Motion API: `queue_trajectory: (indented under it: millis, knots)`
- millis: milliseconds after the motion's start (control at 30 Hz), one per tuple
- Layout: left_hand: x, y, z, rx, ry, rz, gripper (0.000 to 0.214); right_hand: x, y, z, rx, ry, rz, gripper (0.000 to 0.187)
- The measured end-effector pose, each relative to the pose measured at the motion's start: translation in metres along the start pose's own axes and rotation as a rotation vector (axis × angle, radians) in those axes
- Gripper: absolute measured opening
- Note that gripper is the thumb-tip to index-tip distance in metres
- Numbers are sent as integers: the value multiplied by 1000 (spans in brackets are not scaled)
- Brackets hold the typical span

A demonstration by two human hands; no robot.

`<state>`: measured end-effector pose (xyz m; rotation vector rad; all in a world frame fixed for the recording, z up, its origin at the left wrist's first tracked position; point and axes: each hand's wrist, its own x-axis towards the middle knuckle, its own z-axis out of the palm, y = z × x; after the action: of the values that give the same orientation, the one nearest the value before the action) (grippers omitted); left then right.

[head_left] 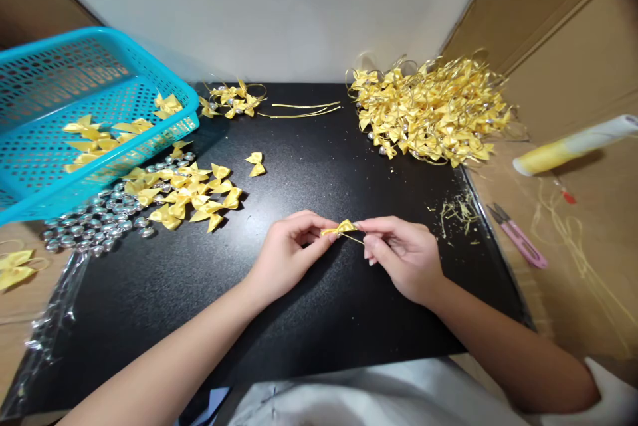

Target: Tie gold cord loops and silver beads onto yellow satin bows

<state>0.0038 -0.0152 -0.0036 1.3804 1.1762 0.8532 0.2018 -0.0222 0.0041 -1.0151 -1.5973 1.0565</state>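
Observation:
Between my two hands, just above the black board, is a small yellow ribbon bow (pixel 345 226). My left hand (pixel 294 246) pinches its left side between thumb and fingers. A thin gold cord (pixel 355 238) runs from the bow to my right hand (pixel 401 254), whose thumb and fingers are closed on it. The right index fingertip also touches the bow's right end. How the cord joins the bow is too small to make out.
At left stand a blue basket (pixel 149 80) of bows, loose bows (pixel 199 197) and silver beads (pixel 107 216). A heap of corded bows (pixel 428 113) lies back right. Cut cords (pixel 304 111) lie behind; pink-handled snips (pixel 521 240) and a yellow-white roll (pixel 573 145) are right.

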Motion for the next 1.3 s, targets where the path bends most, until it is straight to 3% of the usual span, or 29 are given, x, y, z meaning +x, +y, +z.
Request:
queue_trajectory:
  millis: [167,300,367,533,633,967,1133,1233,1300]
  knots:
    - [-1,-1,0,81,2,105,7,0,0,-1,68,36,70,23]
    - [-1,-2,-3,185,135,215,10,4,-2,-2,225,51,119,7]
    - [-1,-2,-5,151,140,171,10,5,-3,-3,270,44,133,3]
    - [-1,2,-7,-186,8,-61,8,5,-3,-4,374,15,178,8]
    - [0,3,-8,-312,7,-66,7,5,-2,-4,406,-1,220,13]
    - [0,2,-2,-326,42,-218,21,3,-6,1,293,-116,253,8]
    - [-2,4,0,-269,16,-192,22,6,-4,-1,246,37,222,4]
    - [-2,5,0,-180,8,-141,22,8,-4,-1,105,48,149,5]
    - [-2,6,0,-117,-1,-89,22,7,-5,0,-63,1,17,8]
